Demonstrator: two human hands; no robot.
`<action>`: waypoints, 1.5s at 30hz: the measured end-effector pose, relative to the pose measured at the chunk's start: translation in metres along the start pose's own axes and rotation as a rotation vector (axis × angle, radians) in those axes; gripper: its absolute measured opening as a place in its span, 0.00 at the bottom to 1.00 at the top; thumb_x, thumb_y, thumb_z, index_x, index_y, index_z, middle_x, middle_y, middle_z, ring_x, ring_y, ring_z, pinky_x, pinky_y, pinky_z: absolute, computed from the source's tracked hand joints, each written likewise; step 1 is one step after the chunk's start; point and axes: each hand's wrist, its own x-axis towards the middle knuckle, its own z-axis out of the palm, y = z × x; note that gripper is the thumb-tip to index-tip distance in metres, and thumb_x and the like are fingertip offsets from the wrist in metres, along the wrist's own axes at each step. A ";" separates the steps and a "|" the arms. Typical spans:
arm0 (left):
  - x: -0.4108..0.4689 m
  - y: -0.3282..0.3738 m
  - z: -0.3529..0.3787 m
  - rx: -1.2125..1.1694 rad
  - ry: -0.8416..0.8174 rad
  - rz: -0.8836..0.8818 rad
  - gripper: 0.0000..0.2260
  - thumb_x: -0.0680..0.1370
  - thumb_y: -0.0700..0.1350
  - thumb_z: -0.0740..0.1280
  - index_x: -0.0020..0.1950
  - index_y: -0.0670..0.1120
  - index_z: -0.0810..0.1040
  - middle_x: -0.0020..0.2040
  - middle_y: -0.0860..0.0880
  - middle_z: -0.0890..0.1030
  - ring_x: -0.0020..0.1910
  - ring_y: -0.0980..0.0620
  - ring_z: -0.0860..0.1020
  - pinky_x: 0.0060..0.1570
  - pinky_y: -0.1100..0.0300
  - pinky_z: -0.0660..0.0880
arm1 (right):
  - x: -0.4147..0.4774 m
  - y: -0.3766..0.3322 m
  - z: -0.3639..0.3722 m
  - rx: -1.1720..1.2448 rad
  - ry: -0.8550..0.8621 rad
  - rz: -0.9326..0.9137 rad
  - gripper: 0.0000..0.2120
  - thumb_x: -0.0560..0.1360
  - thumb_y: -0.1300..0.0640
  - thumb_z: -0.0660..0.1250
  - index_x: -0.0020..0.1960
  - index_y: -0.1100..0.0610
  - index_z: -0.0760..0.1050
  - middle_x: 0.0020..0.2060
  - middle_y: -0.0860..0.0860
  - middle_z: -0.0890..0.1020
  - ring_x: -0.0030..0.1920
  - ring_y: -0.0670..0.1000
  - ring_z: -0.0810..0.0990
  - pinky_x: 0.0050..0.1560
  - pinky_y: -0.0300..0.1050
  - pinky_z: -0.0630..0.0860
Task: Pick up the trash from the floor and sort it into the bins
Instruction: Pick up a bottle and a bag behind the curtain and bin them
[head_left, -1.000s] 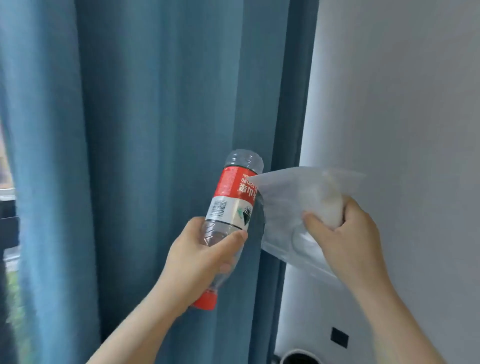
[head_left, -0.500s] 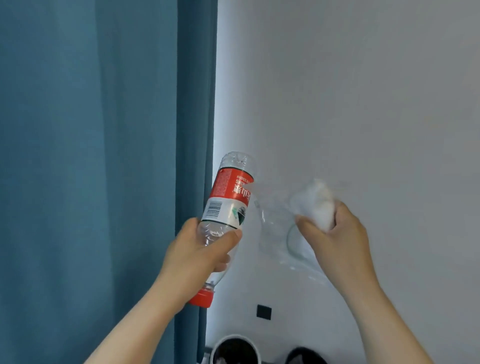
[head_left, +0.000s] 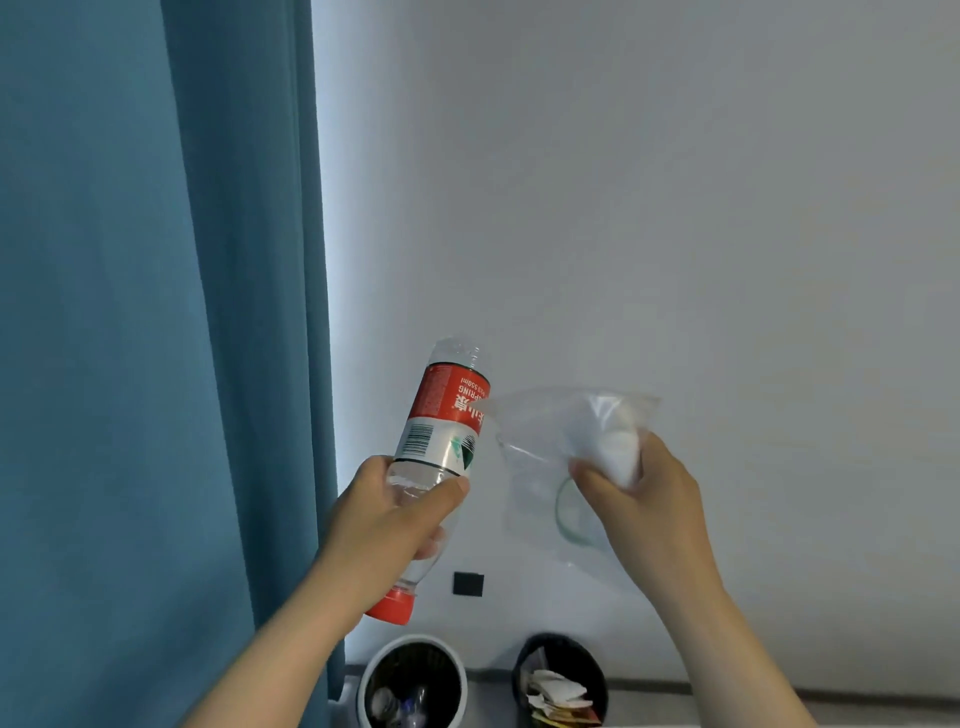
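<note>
My left hand (head_left: 387, 525) grips a clear plastic bottle (head_left: 441, 431) with a red label, held upside down so its red cap points down. My right hand (head_left: 644, 506) holds a crumpled white tissue (head_left: 615, 452) together with a clear plastic bag (head_left: 545, 447) that spreads out to the left, touching the bottle's label. Below, at the foot of the wall, stand a white bin (head_left: 415, 649) holding clear plastic items and a black bin (head_left: 524, 670) holding paper scraps and wrappers.
A blue curtain (head_left: 156, 312) hangs along the left side, reaching down beside the white bin. A plain white wall (head_left: 675, 208) fills the rest, with a small black square (head_left: 468, 584) low on it above the bins.
The view has swung right and down: the curtain slid left and both bins came into sight at the bottom. Both hands keep the same hold on the bottle, tissue and bag.
</note>
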 end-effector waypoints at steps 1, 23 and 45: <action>0.010 -0.007 0.006 0.009 -0.009 -0.016 0.20 0.66 0.55 0.76 0.53 0.53 0.74 0.43 0.50 0.84 0.37 0.49 0.85 0.45 0.48 0.82 | 0.006 0.009 0.004 -0.016 -0.003 0.015 0.06 0.73 0.55 0.70 0.45 0.53 0.72 0.36 0.46 0.77 0.34 0.45 0.74 0.28 0.32 0.65; 0.227 -0.184 0.106 0.240 0.014 -0.487 0.19 0.72 0.53 0.72 0.57 0.48 0.70 0.45 0.51 0.79 0.39 0.52 0.80 0.34 0.61 0.77 | 0.158 0.234 0.138 -0.188 -0.281 0.320 0.10 0.72 0.56 0.68 0.38 0.56 0.67 0.31 0.50 0.73 0.30 0.48 0.69 0.29 0.39 0.63; 0.376 -0.468 0.086 0.547 -0.236 -1.030 0.33 0.71 0.51 0.73 0.66 0.38 0.60 0.54 0.42 0.73 0.45 0.46 0.74 0.32 0.59 0.68 | 0.144 0.447 0.329 -0.489 -0.546 0.761 0.10 0.70 0.58 0.67 0.49 0.56 0.68 0.33 0.47 0.73 0.32 0.44 0.70 0.28 0.37 0.62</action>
